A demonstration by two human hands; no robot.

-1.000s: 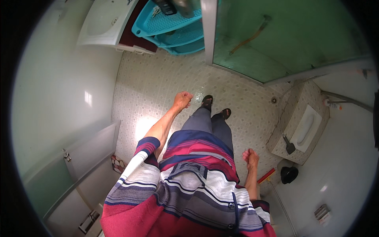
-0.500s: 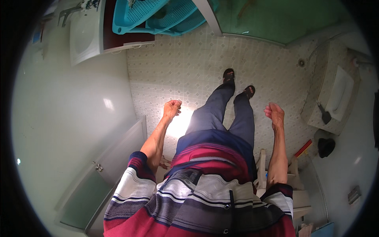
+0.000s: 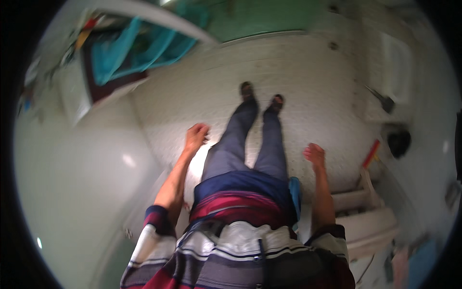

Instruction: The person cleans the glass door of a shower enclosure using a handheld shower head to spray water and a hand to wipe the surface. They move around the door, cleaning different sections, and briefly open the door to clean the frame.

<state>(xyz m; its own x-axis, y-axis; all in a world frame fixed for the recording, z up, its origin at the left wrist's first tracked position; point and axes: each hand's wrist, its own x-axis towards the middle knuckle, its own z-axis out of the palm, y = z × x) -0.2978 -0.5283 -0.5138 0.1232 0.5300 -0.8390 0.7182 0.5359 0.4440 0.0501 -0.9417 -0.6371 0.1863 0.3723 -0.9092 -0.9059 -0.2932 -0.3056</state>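
My left hand (image 3: 196,137) hangs in the air left of my thigh, empty, its fingers loosely bent and a little apart. On the other side, my right hand (image 3: 315,155) hangs clear of my right leg, also empty, with slack, half-curled fingers. Neither touches anything. Between them are my grey trousers (image 3: 231,149) and, farther off, dark sandals (image 3: 247,90) on the patterned tile floor (image 3: 192,82). Motion blur softens the picture. A blue thing (image 3: 295,197) shows beside my right hip, partly hidden by my body.
Turquoise baskets (image 3: 139,50) stand by a white washbasin cabinet (image 3: 72,89) at the far left, with a green glass panel (image 3: 269,19) beyond. A pale low bench or chair (image 3: 361,216), a red-headed tool (image 3: 370,153), a black rounded thing (image 3: 399,142) and a dark brush (image 3: 386,103) are at right.
The view has shifted and turned; the baskets and basin now lie farther left and lower. My right hand has moved inward and nearer my body. More of the pale seat shows.
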